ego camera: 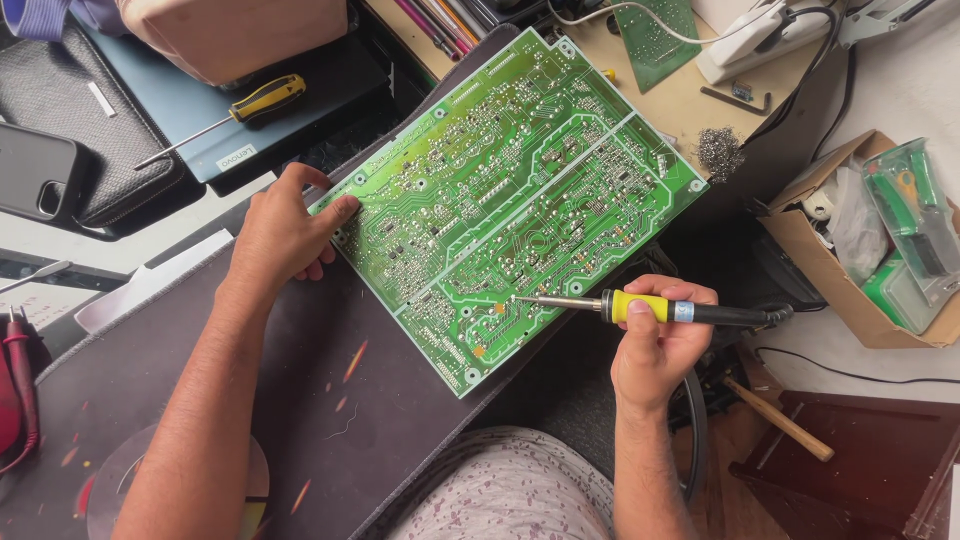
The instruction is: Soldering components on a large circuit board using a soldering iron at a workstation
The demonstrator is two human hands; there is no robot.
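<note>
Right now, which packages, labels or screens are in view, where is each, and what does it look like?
Cardboard box: right edge, open, brown, holding green-and-clear plastic packets.
Laptop: top left, closed, dark blue-grey lid with a small white label at its corner, a yellow-handled screwdriver lying on it.
Phone: far left, dark case, back side up, no screen showing.
No lit screen or sign visible.

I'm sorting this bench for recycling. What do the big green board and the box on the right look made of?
The green board looks like rigid laminate under a glossy green coat, with shiny silvery solder dots and pale traces. The box looks like plain brown cardboard: matte, with bent, soft-edged flaps.
</note>
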